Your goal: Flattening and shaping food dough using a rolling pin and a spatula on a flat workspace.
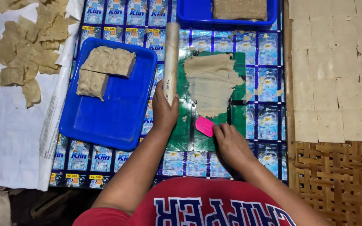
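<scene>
Left hand [164, 109] fingers wrapped round rolling pin [171, 62] mid-desk; right hand [230, 144] fingers pinch pink scraper [204, 126] below flattened dough [211, 81].

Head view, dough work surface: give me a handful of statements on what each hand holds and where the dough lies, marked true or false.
1. The left hand holds a rolling pin. True.
2. The right hand holds a blue knife. False: it holds a pink scraper.
3. Flattened dough lies on the green sheet. True.
4. The near blue tray holds nothing. False: dough blocks sit in its far end.
5. Cut squares of thin dough lie on the right. True.
</scene>
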